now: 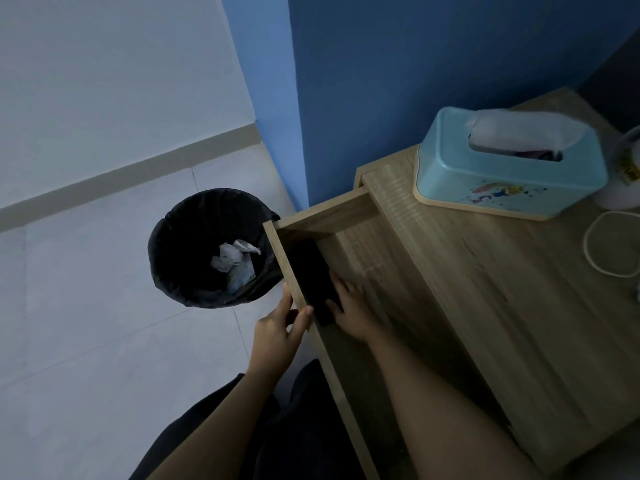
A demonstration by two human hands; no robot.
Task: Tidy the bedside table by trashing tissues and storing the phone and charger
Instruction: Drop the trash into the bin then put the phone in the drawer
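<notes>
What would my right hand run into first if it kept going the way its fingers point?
Probably the phone: the right hand is in the open drawer, fingers already at the phone's near end. Beyond that is the drawer's far wall, though depth is hard to judge.

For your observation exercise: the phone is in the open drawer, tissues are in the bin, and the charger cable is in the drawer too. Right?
Not quite. The head view shows the cable on the tabletop, not in the drawer. The phone and the tissues in the bin are as stated.

Matt wood-grain bedside table (485,289), glossy plastic tissue box (502,181), crumpled paper tissues (230,256).
</notes>
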